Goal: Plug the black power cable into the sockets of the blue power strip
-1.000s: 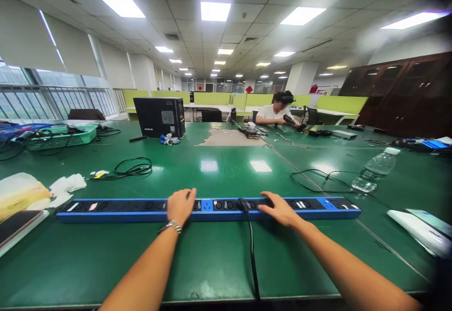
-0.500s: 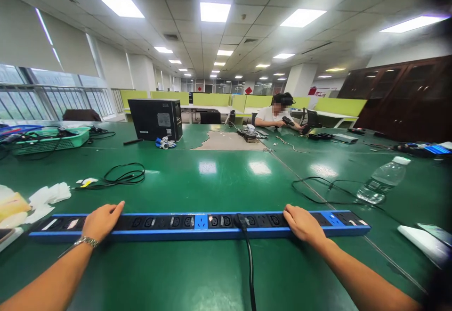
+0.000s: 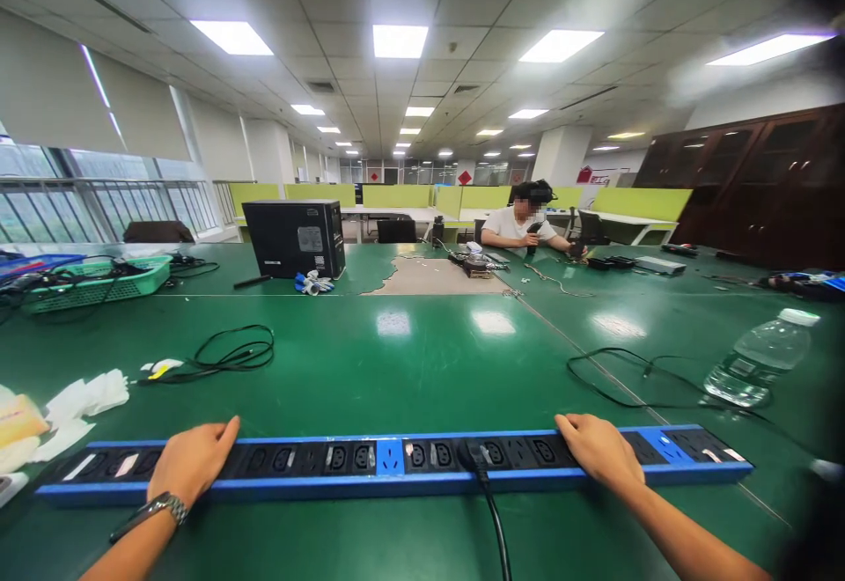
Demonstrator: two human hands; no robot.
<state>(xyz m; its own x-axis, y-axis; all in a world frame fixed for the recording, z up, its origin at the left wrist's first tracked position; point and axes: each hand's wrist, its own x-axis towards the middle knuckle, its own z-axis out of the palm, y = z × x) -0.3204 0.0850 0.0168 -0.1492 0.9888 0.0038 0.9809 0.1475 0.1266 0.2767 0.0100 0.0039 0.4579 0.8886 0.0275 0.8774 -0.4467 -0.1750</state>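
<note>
A long blue and black power strip (image 3: 317, 486) lies crosswise on the green table, its row of sockets facing up. My left hand (image 3: 190, 460) is wrapped over its left part, thumb along the far edge, a watch on the wrist. Over the right part my right hand (image 3: 602, 449) grips it the same way, fingers partly hidden. Between the hands, right of the strip's middle, a black plug (image 3: 473, 454) sits in a socket. Its thick black cable (image 3: 496, 524) runs over the near edge toward me.
A water bottle (image 3: 759, 361) and thin black cable (image 3: 611, 398) lie beyond my right hand. Coiled cable (image 3: 231, 356) and crumpled tissues (image 3: 89, 398) lie at left. Farther back are a computer tower (image 3: 290, 238), a green basket (image 3: 99, 286) and a seated person (image 3: 521, 224).
The strip and both my hands sit lower and look larger in view, still in the same grip. The background has shifted slightly down. The seated person's hand has moved a little.
</note>
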